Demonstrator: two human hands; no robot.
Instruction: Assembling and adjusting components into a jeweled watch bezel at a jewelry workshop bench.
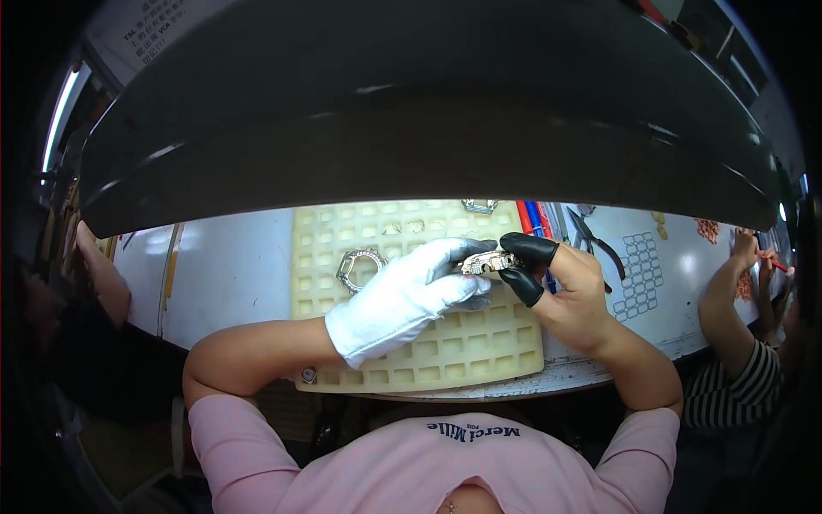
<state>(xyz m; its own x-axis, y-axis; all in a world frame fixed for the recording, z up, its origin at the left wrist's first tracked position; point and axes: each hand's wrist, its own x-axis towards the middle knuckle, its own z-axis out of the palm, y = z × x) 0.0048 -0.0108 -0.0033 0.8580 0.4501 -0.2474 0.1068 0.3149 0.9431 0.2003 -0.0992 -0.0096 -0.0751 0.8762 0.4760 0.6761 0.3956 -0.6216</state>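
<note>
A shiny silver-and-gold metal watch case, seen nearly edge-on, is held between my two hands over the tray. My left hand wears a white glove with greyed fingertips, and its fingers are closed on the case's left side. Black finger cots cover the thumb and forefinger of my right hand, which pinch the right end. Below lies a cream tray with rows of square pockets. An open watch case frame rests on it left of the glove; another metal case is at its far edge.
Right of the tray lie red and blue pens, black-handled pliers and a grid of small outlined tiles. A dark lamp hood hangs low across the far side. Other people's arms reach in at both sides.
</note>
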